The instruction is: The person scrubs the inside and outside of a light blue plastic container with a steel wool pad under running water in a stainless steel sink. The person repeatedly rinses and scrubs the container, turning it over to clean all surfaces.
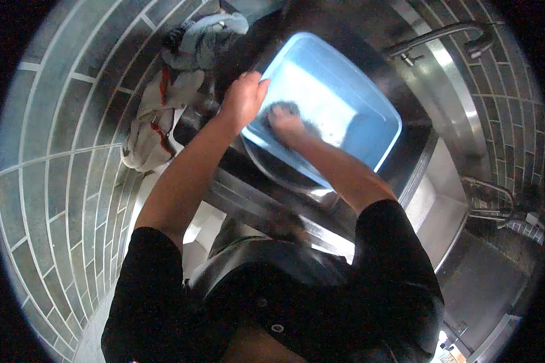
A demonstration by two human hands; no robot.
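A blue plastic tub [368, 140] is tilted over a dark metal sink, its open side towards me. My left hand [245, 97] grips the tub's left rim, thumb over the edge. Inside the tub, my right hand [285, 122] presses a dark grey scouring pad or scrubber [288, 108] against the inner surface near the lower left corner; its outline is blurred by motion. Dark specks or suds show on the bright bottom beside that hand. Under the tub's lower edge, the curved rim of a round metal vessel [272, 174] is partly hidden.
Crumpled cloths [200, 41] and light fabric with red trim [152, 122] lie at the left by the tiled wall [77, 113]. A metal faucet [440, 36] stands at the upper right. The steel counter edge [250, 195] runs before me; another faucet [495, 190] is farther right.
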